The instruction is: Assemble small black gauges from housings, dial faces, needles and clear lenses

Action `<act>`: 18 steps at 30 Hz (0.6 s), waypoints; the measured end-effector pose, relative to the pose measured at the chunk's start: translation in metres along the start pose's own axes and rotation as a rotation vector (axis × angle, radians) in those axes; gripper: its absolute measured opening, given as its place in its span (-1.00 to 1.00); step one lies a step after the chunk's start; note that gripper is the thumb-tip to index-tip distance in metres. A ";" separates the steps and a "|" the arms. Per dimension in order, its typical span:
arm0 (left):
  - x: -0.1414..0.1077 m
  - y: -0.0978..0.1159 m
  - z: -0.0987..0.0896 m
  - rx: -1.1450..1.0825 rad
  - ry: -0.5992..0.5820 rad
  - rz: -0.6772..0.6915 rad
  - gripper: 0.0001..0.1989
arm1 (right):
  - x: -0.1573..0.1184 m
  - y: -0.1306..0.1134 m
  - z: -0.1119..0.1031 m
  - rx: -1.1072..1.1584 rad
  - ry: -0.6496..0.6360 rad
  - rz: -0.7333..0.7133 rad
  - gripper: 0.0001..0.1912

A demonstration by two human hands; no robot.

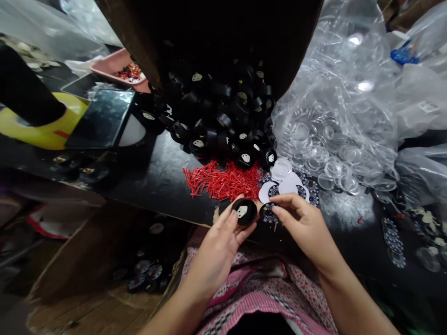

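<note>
My left hand [223,235] is wrapped round a black round housing [245,212] with a pale plate inside it. Close by on the right, my right hand [303,223] pinches a thin black disc with printed marks [268,212] between thumb and fingers. The disc and the housing are side by side, nearly touching. Just beyond the hands lie a heap of small red pointers [223,179] and a pile of white and black printed discs [289,184]. Many more black housings [216,121] are heaped behind the red pointers.
Clear round covers [328,153] spill from a plastic bag at the right. A phone [101,116] leans by a yellow roll [31,130] at the left, near a pink tray [115,63]. An open cardboard box [80,279] with dials stands below the table edge.
</note>
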State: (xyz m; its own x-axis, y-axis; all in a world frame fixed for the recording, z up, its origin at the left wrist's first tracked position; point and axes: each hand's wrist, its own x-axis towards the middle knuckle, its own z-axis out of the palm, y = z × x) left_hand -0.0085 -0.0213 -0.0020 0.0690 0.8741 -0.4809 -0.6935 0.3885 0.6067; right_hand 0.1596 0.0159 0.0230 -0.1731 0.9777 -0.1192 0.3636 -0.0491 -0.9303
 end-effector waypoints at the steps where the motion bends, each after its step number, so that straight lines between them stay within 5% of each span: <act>1: 0.000 -0.002 0.000 0.021 0.002 -0.018 -0.65 | -0.001 -0.005 0.002 -0.015 -0.004 -0.025 -0.87; 6: -0.004 -0.012 -0.003 0.131 -0.011 0.010 -0.68 | -0.001 -0.020 0.019 -0.188 0.026 -0.178 -0.89; 12: -0.004 -0.015 -0.011 0.265 -0.036 0.050 -0.64 | 0.003 -0.014 0.020 -0.038 -0.053 0.080 -0.89; 18: -0.005 -0.011 -0.010 0.350 -0.092 0.078 -0.63 | 0.002 -0.008 0.017 -0.124 -0.041 0.084 -0.84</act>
State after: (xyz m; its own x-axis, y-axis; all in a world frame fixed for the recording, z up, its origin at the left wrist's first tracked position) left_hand -0.0079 -0.0329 -0.0125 0.1004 0.9215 -0.3751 -0.4129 0.3817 0.8270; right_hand 0.1408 0.0151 0.0245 -0.1735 0.9618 -0.2115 0.4879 -0.1026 -0.8668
